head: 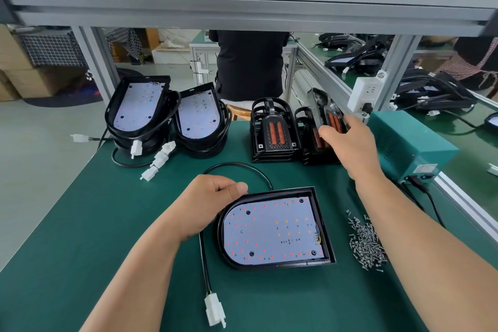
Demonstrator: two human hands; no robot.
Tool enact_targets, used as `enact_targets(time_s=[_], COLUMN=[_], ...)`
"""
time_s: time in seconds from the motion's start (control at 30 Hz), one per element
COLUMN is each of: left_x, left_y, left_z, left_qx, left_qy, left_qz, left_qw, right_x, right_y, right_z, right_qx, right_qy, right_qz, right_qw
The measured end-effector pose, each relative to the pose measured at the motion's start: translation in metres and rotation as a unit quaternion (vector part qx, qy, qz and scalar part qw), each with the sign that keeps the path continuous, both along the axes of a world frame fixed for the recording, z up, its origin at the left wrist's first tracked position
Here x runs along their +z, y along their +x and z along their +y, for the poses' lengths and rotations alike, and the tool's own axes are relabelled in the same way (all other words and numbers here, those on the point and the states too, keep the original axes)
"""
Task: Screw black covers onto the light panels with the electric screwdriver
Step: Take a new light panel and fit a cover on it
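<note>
Head view: nearest you, a white connector lies on the green mat, its cable running up to the light panel. That panel lies flat at mid-table, LED face up. Your left hand curls over its rounded left end, thumb on the rim. Just right of the panel sits a heap of screws. Farther back, your right hand grips a tilted black cover above the cover stacks, well apart from the panel. Panel stacks stand far left.
</note>
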State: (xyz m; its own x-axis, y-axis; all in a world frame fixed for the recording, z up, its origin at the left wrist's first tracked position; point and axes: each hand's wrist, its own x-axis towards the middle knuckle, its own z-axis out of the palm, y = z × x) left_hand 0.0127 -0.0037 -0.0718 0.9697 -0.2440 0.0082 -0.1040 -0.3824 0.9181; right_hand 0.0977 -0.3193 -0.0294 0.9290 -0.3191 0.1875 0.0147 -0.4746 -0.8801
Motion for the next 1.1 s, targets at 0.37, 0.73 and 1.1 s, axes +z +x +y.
enact_targets(time_s=[0.37, 0.73, 1.1], left_x=[-0.002, -0.001, 0.0], left_y=[0.001, -0.001, -0.004], left_z=[-0.001, -0.004, -0.007], left_qx=[0.005, 0.01, 0.01], left_qy=[0.002, 0.012, 0.023], left_qz=[0.007, -0.015, -0.032], left_qw=[1.0, 1.0, 0.999], right_x=[0.006, -0.014, -0.003], right_y=[-0.098, -0.143, -0.155], right_z=[-0.001, -0.014, -0.008], right_qx=[0.233, 0.366, 0.413], right_qy=[-0.169, -0.298, -0.425], right_qz=[-0.091, -0.035, -0.138], right_qw=[0.953, 0.881, 0.794])
